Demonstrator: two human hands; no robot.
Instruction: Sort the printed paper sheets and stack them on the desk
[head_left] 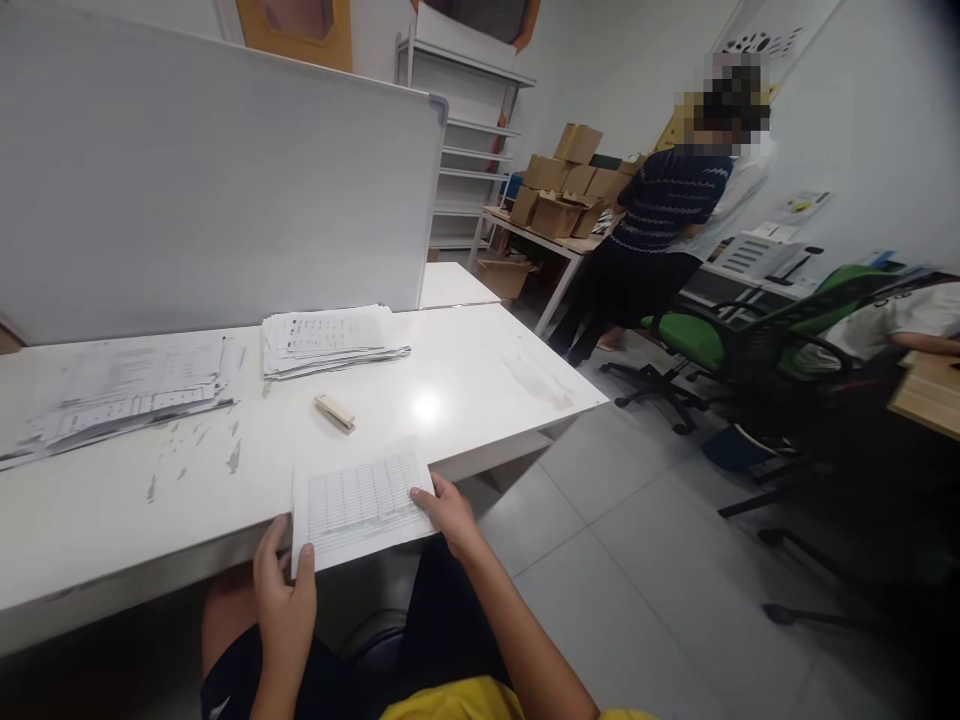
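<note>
A sheaf of printed paper sheets (364, 495) with a table grid on top lies partly over the front edge of the white desk (465, 370). My left hand (285, 575) grips its left near corner, thumb on top and fingers beside and below. At the right side, my right hand (448, 510) pinches the sheets with the thumb on the printed face. Beyond them on the desktop rests a cream stapler (334, 412), touched by neither hand. Farther back sits a stack of printed papers (330, 340), and another pile of papers (127, 390) is at the left.
A whitish partition board (225, 170) stands along the desk's back. To the right are a green office chair (690, 340) and a tiled floor (600, 560). Cardboard boxes (555, 215) fill a table near the shelving, where people (667, 210) stand. Another person's arm (930, 325) shows at far right.
</note>
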